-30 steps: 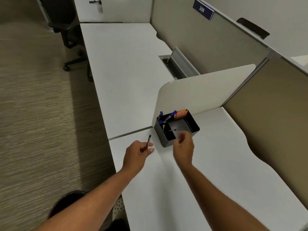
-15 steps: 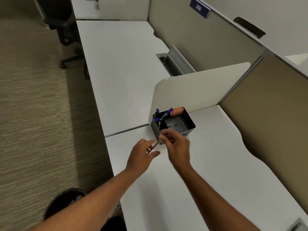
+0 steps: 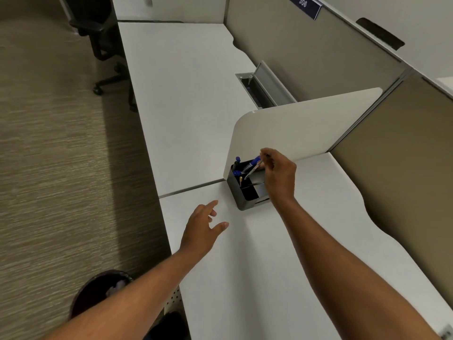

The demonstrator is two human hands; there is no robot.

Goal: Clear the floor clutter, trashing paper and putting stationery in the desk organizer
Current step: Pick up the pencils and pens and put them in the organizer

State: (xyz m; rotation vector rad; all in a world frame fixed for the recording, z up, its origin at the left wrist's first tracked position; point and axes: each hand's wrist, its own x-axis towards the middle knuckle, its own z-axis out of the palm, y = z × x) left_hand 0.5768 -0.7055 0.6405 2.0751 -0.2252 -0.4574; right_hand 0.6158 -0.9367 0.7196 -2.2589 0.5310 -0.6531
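Note:
A black desk organizer (image 3: 245,200) stands on the white desk (image 3: 257,266) against a low white divider. Several blue-capped pens (image 3: 248,164) stick out of its back compartments. My right hand (image 3: 279,175) hovers over the organizer, pinching a thin dark pen (image 3: 253,171) that slants down into a compartment. My left hand (image 3: 203,229) rests above the desk to the left of the organizer, fingers spread and empty.
A dark round trash bin (image 3: 100,293) with crumpled paper inside stands on the carpet at the lower left. A black office chair (image 3: 98,33) is at the far left. An open cable tray (image 3: 259,87) sits in the neighbouring desk. Beige partition walls close off the right side.
The pen passed from my left hand to my right hand. My right hand carried it up over the organizer. My left hand opened and drew back.

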